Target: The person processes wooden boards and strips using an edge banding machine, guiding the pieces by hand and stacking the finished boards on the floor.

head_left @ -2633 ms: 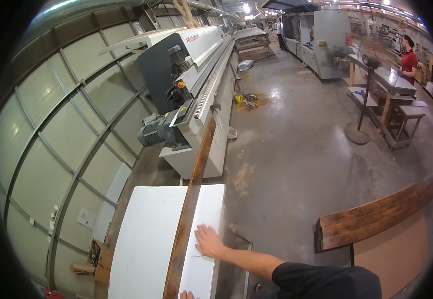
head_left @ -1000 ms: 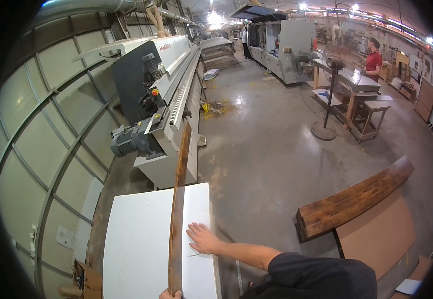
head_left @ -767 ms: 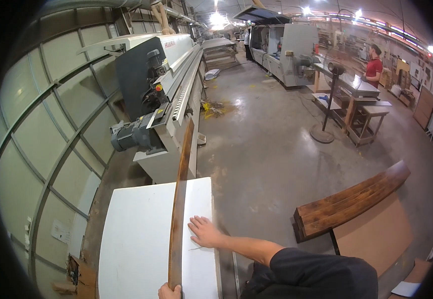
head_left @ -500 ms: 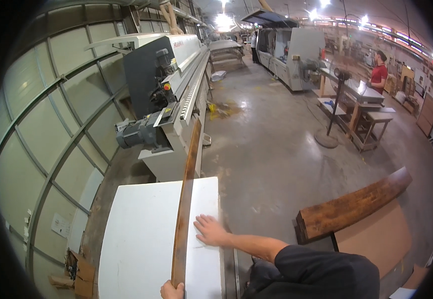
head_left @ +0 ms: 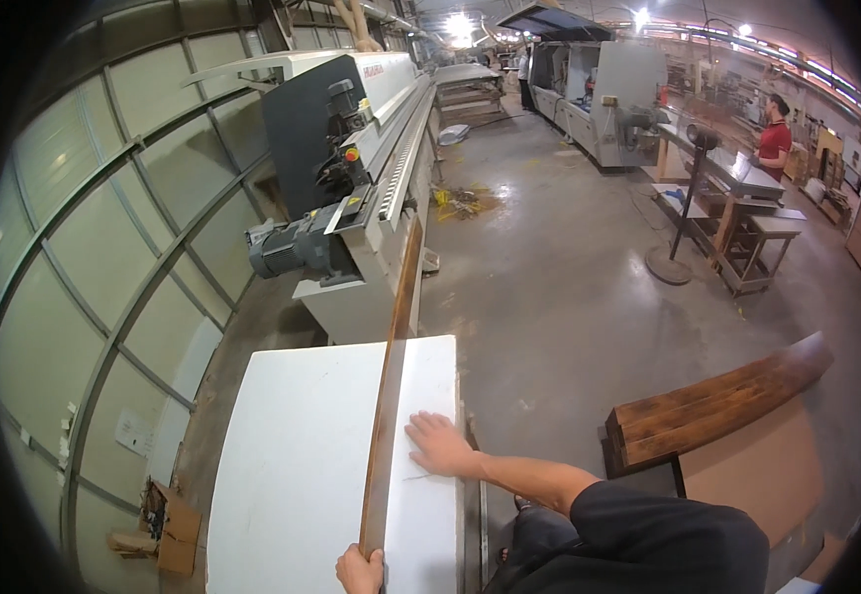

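A long, narrow brown wooden board (head_left: 388, 416) stands on edge along a white tabletop (head_left: 292, 445), its far end reaching the side of the long machine (head_left: 381, 228). My left hand (head_left: 359, 571) is closed around the board's near end, at the lower edge of the view. To the right of the board, my right hand (head_left: 440, 444) lies flat on the white surface with fingers spread. A gap separates its fingertips from the board.
A stack of brown wooden boards (head_left: 717, 401) lies at right on a tan panel (head_left: 752, 470). A pedestal fan (head_left: 683, 218) stands before a workbench (head_left: 737, 183), with a person in red (head_left: 774, 139) behind. Torn cardboard (head_left: 178, 525) sits by the left wall.
The view has shifted, so the scene appears slightly further right and higher. Both hands and the board keep nearly the same places relative to the white tabletop.
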Demonstrator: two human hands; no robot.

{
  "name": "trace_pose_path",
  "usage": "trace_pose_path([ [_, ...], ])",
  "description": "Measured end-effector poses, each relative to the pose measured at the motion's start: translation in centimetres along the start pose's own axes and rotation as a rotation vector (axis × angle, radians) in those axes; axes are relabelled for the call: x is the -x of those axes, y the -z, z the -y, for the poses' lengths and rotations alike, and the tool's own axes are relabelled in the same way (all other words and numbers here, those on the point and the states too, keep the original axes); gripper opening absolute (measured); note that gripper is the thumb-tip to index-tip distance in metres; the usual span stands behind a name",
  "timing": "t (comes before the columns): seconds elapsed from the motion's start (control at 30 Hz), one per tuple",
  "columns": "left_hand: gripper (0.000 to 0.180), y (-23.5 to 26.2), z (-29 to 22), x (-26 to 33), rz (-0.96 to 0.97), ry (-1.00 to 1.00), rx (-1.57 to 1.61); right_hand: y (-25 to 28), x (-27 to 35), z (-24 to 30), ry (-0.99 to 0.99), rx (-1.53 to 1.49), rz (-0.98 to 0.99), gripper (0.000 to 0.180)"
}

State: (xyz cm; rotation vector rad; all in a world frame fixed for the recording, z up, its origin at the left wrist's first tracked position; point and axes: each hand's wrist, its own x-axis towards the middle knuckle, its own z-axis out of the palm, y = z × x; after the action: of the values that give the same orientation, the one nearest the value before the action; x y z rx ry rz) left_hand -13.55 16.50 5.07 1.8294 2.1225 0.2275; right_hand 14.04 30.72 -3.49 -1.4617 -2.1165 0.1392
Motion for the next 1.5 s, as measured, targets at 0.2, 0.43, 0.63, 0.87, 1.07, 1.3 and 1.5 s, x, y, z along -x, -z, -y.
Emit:
trace_pose_path([
  [0.2, 0.034, 1.3, -1.3, 1.1, 0.016, 0.002, 0.079, 0.2, 0.0, 0.1, -0.007, 0.011, 0.012, 0.055],
  [0.43, 0.032, 1.2, -0.9, 1.0, 0.053, -0.080, 0.105, -0.3, 0.2, -0.1, -0.009, 0.056, 0.006, 0.060],
  [0.63, 0.032, 0.1, 0.3, 0.5, 0.047, -0.055, 0.082, -0.5, 0.3, -0.1, 0.010, 0.060, -0.029, 0.058],
  [0.87, 0.034, 0.3, 0.3, 0.3, 0.062, -0.027, 0.156, -0.5, 0.2, -0.1, 0.015, 0.069, -0.039, 0.057],
  [1.07, 0.034, 0.3, 0.1, 0.6, 0.049, -0.036, 0.067, -0.3, 0.2, 0.1, 0.018, 0.072, -0.034, 0.058],
  [1.3, 0.035, 0.0, 0.3, 0.5, 0.040, -0.017, 0.065, -0.1, 0.2, 0.1, -0.008, 0.076, 0.007, 0.056],
  [1.5, 0.034, 0.5, -0.1, 0.7, 0.037, -0.008, 0.110, -0.4, 0.1, -0.1, 0.015, 0.084, -0.043, 0.055],
])
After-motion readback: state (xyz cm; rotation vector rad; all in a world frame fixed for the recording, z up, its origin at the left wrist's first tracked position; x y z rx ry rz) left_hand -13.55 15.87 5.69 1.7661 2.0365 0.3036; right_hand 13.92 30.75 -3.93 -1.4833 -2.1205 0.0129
